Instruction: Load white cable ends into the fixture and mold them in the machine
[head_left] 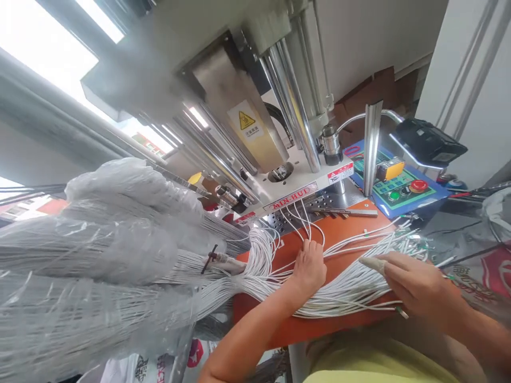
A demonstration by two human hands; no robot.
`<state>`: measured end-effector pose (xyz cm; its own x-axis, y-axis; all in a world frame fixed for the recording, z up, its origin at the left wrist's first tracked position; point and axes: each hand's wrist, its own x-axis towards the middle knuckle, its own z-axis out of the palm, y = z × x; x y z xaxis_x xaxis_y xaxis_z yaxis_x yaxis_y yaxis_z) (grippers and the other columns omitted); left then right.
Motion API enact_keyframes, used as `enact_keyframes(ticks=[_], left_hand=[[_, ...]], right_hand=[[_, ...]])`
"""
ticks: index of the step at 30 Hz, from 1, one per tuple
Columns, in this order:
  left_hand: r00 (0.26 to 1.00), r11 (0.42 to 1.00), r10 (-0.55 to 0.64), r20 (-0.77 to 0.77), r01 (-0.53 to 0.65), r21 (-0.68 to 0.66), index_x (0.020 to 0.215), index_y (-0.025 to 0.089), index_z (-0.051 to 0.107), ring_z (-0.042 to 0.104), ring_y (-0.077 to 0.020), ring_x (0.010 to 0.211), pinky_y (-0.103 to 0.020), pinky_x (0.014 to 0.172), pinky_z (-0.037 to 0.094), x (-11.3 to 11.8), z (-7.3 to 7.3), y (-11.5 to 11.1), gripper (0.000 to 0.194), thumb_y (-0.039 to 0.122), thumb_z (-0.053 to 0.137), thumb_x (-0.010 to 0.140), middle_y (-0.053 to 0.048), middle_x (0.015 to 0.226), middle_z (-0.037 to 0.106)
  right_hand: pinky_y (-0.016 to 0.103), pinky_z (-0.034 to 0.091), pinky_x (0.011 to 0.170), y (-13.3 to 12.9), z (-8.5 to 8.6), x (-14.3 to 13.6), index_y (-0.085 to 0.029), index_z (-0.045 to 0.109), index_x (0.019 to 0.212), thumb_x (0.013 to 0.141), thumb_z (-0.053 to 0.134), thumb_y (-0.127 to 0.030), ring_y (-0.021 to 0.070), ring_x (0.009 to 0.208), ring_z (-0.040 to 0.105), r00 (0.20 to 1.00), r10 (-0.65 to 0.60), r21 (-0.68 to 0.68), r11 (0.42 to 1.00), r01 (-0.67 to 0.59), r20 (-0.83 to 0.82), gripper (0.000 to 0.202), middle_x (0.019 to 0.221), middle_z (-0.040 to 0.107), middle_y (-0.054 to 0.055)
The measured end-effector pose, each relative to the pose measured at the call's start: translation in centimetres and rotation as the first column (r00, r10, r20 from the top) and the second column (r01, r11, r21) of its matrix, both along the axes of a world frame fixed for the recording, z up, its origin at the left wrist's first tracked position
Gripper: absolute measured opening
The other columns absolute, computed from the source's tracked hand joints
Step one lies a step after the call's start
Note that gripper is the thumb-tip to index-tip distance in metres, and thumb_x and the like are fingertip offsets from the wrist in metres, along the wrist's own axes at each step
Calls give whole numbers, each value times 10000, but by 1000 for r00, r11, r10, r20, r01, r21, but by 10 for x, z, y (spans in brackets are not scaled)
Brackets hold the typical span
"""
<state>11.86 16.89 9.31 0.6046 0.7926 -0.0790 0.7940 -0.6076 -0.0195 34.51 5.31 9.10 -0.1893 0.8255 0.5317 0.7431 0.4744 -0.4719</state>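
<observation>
Left hand (311, 268): here we are with the fingers curled in, pinching a few white cables (308, 226) just short of the press (239, 90).
Right hand (417, 277): fingers reaching loosely over the bundle (351, 284), one in a pale cover (372, 264); whether they pinch anything, we can't tell!
Cables: ahead of the left fingers they arch up to the press's lower plate, while the bundle sweeps between and below both hands.
Handling: light and springy, we'd say, smooth enough to slide; strands could easily tangle with their neighbours.
Hold: we'd pinch near the ends, a few together, keeping fingers clear of the plate.
Counter (253, 324): orange and flat-looking under both hands, with a metal strip (351, 212) ahead of the right fingers.
Room: plastic-wrapped hanks (131, 202) crowd the left fingers' far side; beyond the right fingers, we spot a control box (429, 199) and a pale wall (383, 37).
</observation>
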Motion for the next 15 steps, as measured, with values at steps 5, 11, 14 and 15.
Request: enact_keyframes(ticks=[5,11,14,15], left_hand=[[984,997,63,164,-68,25,966,155,538,560,-243,956,-380,869,444,-18,-6,-6,212,40,426,827,-97,947,610],[940,985,-120,319,73,154,1220,129,514,584,-235,860,-370,779,440,-54,2,-11,380,51,345,889,-118,963,645],[927,976,-152,344,86,198,1287,140,502,586,-245,878,-387,793,441,-76,2,-23,425,84,306,914,-136,1000,649],[924,981,-140,357,82,173,1306,148,496,590,-251,904,-391,806,443,-83,1,-28,437,97,302,918,-143,1031,648]], right_hand=[[457,416,957,53,-8,-44,-225,431,1386,870,415,-73,268,1237,467,976,-13,60,998,0,218,538,1330,546,109],[388,399,759,102,-6,-63,-205,598,941,835,436,-86,181,664,520,902,40,5,999,-46,430,227,712,608,12],[397,367,765,106,8,-47,-204,567,875,866,412,-81,181,683,482,884,36,68,995,-76,466,198,719,590,11],[405,361,778,106,11,-39,-204,564,880,882,410,-89,183,704,480,879,33,87,993,-84,476,193,728,587,11]])
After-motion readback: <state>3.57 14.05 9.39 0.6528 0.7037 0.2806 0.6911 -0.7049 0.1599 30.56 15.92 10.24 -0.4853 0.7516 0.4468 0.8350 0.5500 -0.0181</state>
